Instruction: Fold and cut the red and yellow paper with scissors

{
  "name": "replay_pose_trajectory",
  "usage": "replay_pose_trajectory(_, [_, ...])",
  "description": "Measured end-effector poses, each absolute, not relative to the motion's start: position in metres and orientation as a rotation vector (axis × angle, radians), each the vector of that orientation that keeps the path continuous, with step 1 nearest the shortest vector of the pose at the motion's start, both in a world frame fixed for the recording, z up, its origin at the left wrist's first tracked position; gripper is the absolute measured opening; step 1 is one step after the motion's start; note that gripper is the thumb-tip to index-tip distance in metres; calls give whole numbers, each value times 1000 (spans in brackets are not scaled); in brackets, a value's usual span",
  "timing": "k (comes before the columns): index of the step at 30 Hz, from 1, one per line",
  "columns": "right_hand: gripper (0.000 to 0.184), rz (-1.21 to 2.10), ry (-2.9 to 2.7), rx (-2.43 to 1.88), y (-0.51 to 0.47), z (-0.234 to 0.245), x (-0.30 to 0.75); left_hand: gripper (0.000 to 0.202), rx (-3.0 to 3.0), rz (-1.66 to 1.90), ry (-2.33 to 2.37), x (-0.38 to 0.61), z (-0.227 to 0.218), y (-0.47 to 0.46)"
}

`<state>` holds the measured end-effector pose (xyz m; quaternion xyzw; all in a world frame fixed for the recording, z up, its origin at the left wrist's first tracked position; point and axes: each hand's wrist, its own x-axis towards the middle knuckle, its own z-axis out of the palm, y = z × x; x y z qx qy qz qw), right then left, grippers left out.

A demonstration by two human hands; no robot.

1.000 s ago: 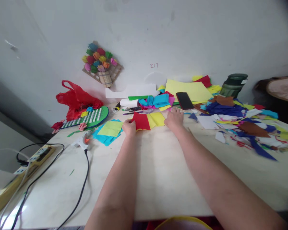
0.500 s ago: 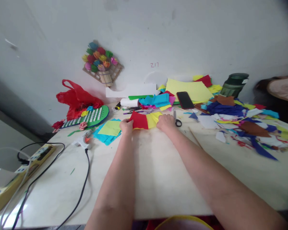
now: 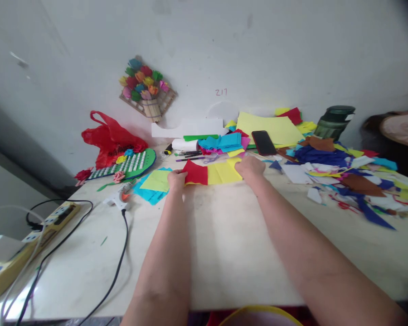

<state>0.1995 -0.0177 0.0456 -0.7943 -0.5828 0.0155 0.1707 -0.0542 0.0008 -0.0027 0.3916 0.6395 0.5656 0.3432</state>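
Pinching red paper (image 3: 195,174) with my left grip (image 3: 177,179), right grip (image 3: 250,166) on yellow paper (image 3: 222,173), closure unclear, I'd hold them taut and flat.

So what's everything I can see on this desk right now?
red paper: one, red, table middle
yellow paper: at least one, yellow, right of the red
paper squares: a few, lime on cyan, left of red
phone: one, black, at the back
paper scraps: many, mixed colours, right side
plastic bag: one, red, back left
power strip: one, yellow, far left
table: one, pale
left hand: pinching the red paper's left end
right hand: on the yellow paper's right end
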Motion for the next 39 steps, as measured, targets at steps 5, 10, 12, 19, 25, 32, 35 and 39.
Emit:
replay_pose_trajectory(5, [36,1,-1492,-2378,-16,40,215,18,1022,1415,1642,-47,2,-4])
replay_pose_trajectory(10, [36,-316,-1565,-2177,-25,40,207,18,974,1376,1535,-39,7,-9])
replay_pose_trajectory(12, [32,-295,-1666,-2040,-27,41,196,19,986,1368,1522,-40,6,-9])
replay_pose_trajectory(19, [20,258,-1801,-1785,-27,29,151,29,1014,1374,1452,-44,0,-5])
replay_pose_trajectory(25, [13,697,-1667,-1511,-20,9,139,28,970,1429,1436,-41,6,-13])
replay_pose_trajectory(32, [20,888,-1374,-1499,-25,13,141,30,841,1523,1147,-33,11,-20])
replay_pose_trajectory(35, [23,921,-1333,-1498,-22,12,140,32,838,1521,1071,-32,12,-21])
replay_pose_trajectory(39, [24,971,-1306,-1433,-17,8,141,32,873,1529,987,-33,10,-21])
